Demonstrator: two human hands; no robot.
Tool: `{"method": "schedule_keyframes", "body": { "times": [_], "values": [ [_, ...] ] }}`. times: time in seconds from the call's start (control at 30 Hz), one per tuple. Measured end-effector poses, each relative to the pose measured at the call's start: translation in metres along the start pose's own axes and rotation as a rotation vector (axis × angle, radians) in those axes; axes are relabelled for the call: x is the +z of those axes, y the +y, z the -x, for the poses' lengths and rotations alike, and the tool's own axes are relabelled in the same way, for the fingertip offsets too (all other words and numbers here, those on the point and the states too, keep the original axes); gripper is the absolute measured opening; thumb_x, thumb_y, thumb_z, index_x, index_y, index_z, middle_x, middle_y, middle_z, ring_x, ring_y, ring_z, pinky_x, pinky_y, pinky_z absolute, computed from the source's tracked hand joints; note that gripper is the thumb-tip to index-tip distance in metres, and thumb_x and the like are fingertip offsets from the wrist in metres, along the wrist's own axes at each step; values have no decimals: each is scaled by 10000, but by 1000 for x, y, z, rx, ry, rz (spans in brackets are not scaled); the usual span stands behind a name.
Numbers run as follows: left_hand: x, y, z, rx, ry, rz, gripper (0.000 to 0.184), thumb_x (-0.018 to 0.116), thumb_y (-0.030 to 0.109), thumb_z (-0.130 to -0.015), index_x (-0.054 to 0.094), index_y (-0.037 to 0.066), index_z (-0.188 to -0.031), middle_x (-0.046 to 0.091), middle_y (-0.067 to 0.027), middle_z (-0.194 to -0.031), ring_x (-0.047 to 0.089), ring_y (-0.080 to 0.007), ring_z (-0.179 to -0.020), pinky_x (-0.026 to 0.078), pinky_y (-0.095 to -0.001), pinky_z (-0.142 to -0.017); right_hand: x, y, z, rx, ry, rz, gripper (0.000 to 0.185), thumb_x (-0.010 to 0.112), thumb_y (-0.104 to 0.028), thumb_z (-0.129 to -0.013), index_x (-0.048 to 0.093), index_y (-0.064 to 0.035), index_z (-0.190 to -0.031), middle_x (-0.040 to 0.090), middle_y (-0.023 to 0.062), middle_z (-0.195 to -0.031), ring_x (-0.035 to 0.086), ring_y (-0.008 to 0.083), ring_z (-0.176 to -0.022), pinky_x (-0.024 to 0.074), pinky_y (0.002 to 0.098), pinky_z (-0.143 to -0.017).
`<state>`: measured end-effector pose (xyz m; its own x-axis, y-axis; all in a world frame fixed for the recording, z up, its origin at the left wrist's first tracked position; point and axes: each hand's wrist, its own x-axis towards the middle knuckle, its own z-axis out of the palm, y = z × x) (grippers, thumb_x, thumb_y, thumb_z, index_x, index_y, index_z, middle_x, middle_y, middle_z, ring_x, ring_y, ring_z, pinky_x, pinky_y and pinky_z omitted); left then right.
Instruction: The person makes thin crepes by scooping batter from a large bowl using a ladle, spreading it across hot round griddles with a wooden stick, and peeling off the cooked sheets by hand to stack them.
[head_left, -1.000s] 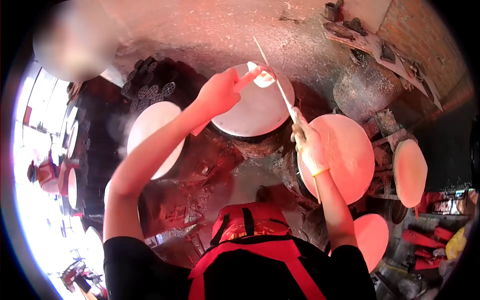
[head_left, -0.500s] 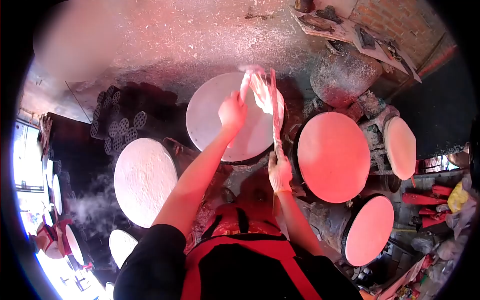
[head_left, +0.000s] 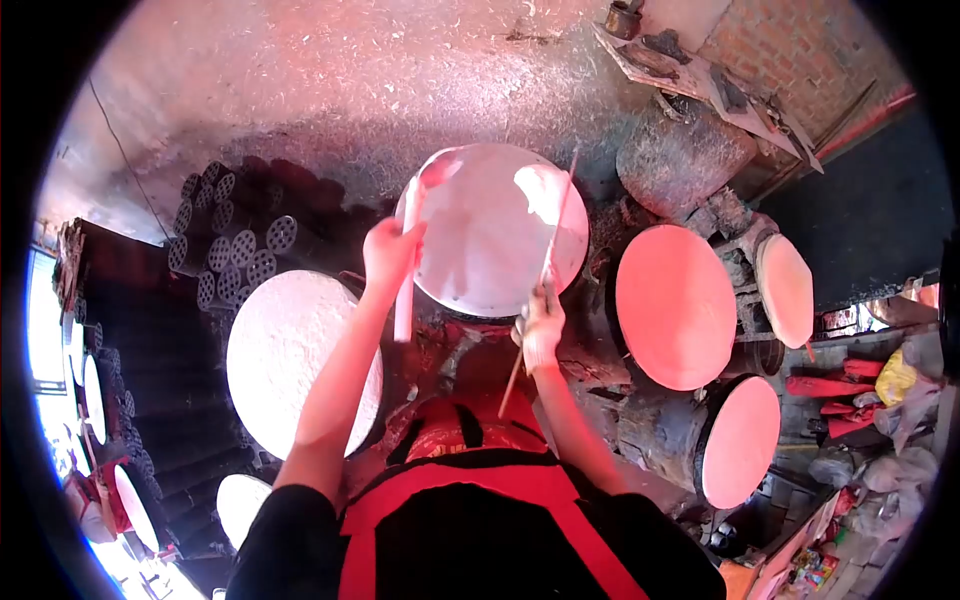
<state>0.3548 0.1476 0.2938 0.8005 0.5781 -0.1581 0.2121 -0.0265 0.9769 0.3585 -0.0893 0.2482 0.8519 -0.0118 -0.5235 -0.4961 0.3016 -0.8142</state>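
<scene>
My left hand [head_left: 391,255] is closed around the pale handle of a ladle [head_left: 408,300], whose rounded head lies over the upper left rim of a large round pan [head_left: 490,262]. In my right hand [head_left: 542,325], which seems to wear a pale glove, is a long thin stick [head_left: 562,205]. It slants up across the pan's right side, and its lower end points toward my body. A bright white patch [head_left: 543,190] shows on the pan beside the stick; whether it is batter or glare I cannot tell.
Other round pale-topped pans stand around me: one at left [head_left: 295,365], two at right [head_left: 675,305] [head_left: 742,443]. Black honeycomb briquettes [head_left: 245,250] are stacked at back left. A grey rounded vessel [head_left: 685,150] sits under a cluttered shelf [head_left: 700,80]. Bags and red cloths [head_left: 840,390] lie far right.
My hands have moved apart: the left with the ladle went left and down, and the right drew slightly left and nearer to me. The stick leans more to the right.
</scene>
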Motion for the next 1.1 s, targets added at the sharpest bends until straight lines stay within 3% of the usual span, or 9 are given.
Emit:
{"method": "schedule_keyframes", "body": {
  "times": [0.17,0.33,0.37,0.4,0.47,0.6,0.77,0.87,1.1],
  "values": [
    [-26,37,88,-94,42,546,151,601,173,-886,563,26,-880,587,-41,-718,493,-75,-522,362,-195,-420,50,25,-90,-226,-50,193,378,527,-205,-929,501,-101,-1292,533,0,-638,393,89,-399,337,286,-360],
    [-45,7,138,-421,56,564,131,576,163,-891,520,46,-877,535,-13,-749,411,-39,-524,298,-169,-414,27,-44,-18,59,-318,257,166,551,-237,-915,525,-123,-1033,369,-53,-556,303,69,-362,238,249,-331],
    [-51,-8,142,-483,45,570,95,574,135,-878,516,61,-871,518,-1,-732,412,-36,-527,295,-170,-412,11,-41,-15,49,-231,270,234,575,-262,-904,552,-133,-1098,371,-55,-545,321,69,-365,241,249,-330],
    [-55,-16,150,-493,49,581,89,573,127,-873,513,62,-868,518,-1,-734,412,-36,-528,294,-170,-412,-8,-27,-25,13,-152,304,357,511,-249,-937,501,-282,-1292,339,-63,-536,290,65,-343,243,245,-315],
    [-60,-25,163,-515,62,599,78,571,111,-864,507,66,-861,517,0,-738,413,-37,-530,291,-171,-412,-23,-18,-20,-94,-18,249,349,504,-261,-944,505,-283,-1292,325,-66,-523,287,63,-334,243,251,-308],
    [-62,-14,180,-553,51,524,216,647,179,-861,496,85,-738,466,28,-601,361,-38,-442,267,-188,-381,-16,11,-71,-273,-119,477,349,510,-296,-945,502,-275,-1293,307,-68,-515,289,63,-337,243,251,-310],
    [-50,-17,184,-599,78,644,242,667,204,-858,503,83,-728,460,31,-583,347,-34,-426,256,-179,-371,36,-34,-63,-16,-282,596,382,511,-247,-940,504,-175,-1315,432,-38,-596,335,67,-372,304,247,-348],
    [-38,-18,187,-642,124,723,219,657,188,-864,507,72,-753,477,22,-605,353,-31,-434,254,-170,-367,14,-66,-41,92,-550,500,403,524,-276,-929,486,-176,-1317,383,-45,-575,317,64,-361,275,233,-333],
    [-13,-22,201,-613,203,772,169,576,173,-917,482,94,-801,491,16,-646,335,-19,-428,242,-144,-356,-29,-64,-91,9,-229,517,348,518,-231,-940,533,-147,-1277,391,-45,-542,341,77,-366,278,270,-332]
  ]
}}
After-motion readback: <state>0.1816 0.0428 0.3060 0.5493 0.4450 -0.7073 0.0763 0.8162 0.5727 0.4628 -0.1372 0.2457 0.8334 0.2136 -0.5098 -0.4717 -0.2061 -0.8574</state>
